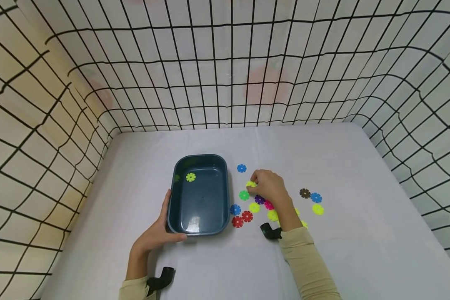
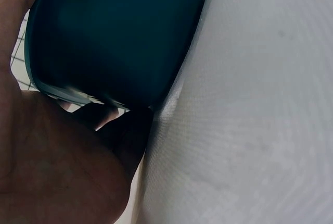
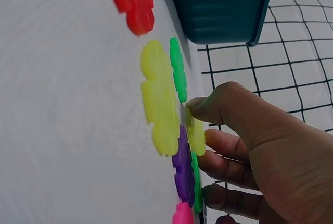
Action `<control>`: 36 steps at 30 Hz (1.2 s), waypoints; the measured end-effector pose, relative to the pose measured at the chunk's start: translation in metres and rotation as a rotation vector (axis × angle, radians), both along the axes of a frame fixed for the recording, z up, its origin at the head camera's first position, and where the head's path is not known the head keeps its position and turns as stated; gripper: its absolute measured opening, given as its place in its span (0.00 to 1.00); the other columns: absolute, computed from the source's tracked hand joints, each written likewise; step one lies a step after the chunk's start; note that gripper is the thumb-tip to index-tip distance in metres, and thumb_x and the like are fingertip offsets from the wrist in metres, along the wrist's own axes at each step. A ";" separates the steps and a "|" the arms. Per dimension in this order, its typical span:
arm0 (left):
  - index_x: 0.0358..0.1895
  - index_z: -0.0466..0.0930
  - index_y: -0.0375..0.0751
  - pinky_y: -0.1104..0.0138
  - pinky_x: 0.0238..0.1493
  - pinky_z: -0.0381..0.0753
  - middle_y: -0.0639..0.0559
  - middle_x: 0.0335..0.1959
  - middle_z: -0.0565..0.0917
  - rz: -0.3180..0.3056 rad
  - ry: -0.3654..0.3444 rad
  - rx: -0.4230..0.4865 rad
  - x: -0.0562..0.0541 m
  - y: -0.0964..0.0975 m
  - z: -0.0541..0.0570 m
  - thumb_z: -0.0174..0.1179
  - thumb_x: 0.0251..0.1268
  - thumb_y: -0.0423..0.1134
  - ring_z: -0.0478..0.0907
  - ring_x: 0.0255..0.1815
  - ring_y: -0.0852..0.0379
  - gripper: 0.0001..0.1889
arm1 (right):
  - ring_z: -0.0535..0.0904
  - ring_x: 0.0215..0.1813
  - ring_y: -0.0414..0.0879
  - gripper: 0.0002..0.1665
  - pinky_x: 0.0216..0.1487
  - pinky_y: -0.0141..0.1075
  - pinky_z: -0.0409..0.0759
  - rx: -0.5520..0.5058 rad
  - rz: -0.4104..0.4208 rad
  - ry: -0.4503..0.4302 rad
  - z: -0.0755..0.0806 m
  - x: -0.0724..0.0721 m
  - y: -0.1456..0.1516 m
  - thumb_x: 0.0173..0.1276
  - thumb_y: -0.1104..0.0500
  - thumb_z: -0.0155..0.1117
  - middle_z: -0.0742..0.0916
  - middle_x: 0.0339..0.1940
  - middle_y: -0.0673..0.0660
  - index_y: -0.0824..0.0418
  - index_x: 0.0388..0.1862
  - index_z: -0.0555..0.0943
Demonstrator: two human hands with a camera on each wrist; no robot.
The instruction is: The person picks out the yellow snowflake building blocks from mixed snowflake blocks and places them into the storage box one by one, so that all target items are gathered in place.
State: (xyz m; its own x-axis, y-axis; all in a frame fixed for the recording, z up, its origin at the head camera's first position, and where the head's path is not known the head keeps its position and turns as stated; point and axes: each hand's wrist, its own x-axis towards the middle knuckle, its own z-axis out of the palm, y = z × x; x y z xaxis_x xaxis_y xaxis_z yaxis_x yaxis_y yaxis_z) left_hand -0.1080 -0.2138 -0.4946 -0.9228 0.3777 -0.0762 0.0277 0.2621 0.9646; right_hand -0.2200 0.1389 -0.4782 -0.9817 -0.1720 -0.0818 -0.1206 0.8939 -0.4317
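My left hand [image 1: 156, 233] holds the near left corner of a dark teal plastic tub [image 1: 198, 235], thumb along the near side and fingers along the left side. Inside the tub lies one yellow-green notched disc [image 1: 190, 177]. To the right of the tub, my right hand [image 1: 270, 186] pinches a yellow notched plastic disc [image 3: 196, 133] between thumb and fingers, low over the table. Close by lie a green disc [image 1: 244, 195], a purple disc [image 1: 260, 199], a pink disc [image 1: 268, 205] and another yellow disc [image 3: 158, 99].
Two red discs [image 1: 238, 221] and a blue disc [image 1: 235, 209] lie beside the tub's right side. Another blue disc [image 1: 241, 168] is farther back. Brown [image 1: 305, 193], blue and yellow discs lie right of the right arm. Black wire mesh [image 1: 232, 83] borders the white table [image 1: 360, 258].
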 end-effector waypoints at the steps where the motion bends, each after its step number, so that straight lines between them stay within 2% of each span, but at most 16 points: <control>1: 0.77 0.20 0.57 0.30 0.68 0.49 0.46 0.80 0.25 0.000 0.000 0.000 0.000 0.000 0.000 0.76 0.43 0.39 0.32 0.78 0.35 0.72 | 0.78 0.35 0.46 0.19 0.37 0.40 0.78 0.004 0.002 0.008 0.000 0.000 0.000 0.55 0.48 0.74 0.86 0.34 0.53 0.58 0.40 0.84; 8: 0.77 0.19 0.59 0.30 0.68 0.46 0.48 0.80 0.24 0.007 -0.013 -0.006 0.001 -0.002 -0.001 0.76 0.42 0.36 0.28 0.79 0.36 0.72 | 0.76 0.33 0.46 0.19 0.35 0.39 0.76 0.034 0.016 0.064 -0.006 -0.001 -0.001 0.54 0.47 0.73 0.84 0.30 0.51 0.57 0.39 0.84; 17: 0.77 0.19 0.61 0.31 0.69 0.46 0.48 0.80 0.24 0.021 -0.017 -0.010 0.001 -0.001 0.000 0.77 0.42 0.37 0.28 0.79 0.36 0.73 | 0.76 0.31 0.45 0.18 0.32 0.37 0.74 0.046 0.021 0.091 -0.006 -0.001 -0.003 0.53 0.47 0.73 0.83 0.27 0.51 0.57 0.38 0.85; 24: 0.76 0.20 0.66 0.31 0.68 0.46 0.48 0.80 0.24 0.009 -0.012 -0.002 0.000 0.000 0.000 0.76 0.43 0.36 0.27 0.79 0.36 0.72 | 0.76 0.31 0.45 0.18 0.32 0.37 0.75 0.043 0.018 0.086 -0.005 -0.002 -0.002 0.52 0.48 0.73 0.84 0.28 0.52 0.58 0.37 0.85; 32: 0.77 0.20 0.60 0.30 0.68 0.47 0.47 0.80 0.25 0.017 -0.010 -0.017 0.000 0.002 0.001 0.76 0.43 0.38 0.28 0.79 0.36 0.72 | 0.77 0.32 0.46 0.19 0.35 0.39 0.76 0.038 0.006 0.071 -0.005 -0.002 -0.002 0.51 0.47 0.74 0.86 0.30 0.53 0.58 0.38 0.85; 36: 0.76 0.20 0.65 0.31 0.68 0.49 0.47 0.80 0.25 0.019 -0.011 -0.023 0.001 0.001 0.001 0.76 0.43 0.38 0.29 0.79 0.35 0.72 | 0.77 0.32 0.46 0.19 0.34 0.38 0.77 0.037 0.012 0.076 -0.006 -0.002 -0.003 0.51 0.48 0.74 0.85 0.30 0.53 0.57 0.38 0.85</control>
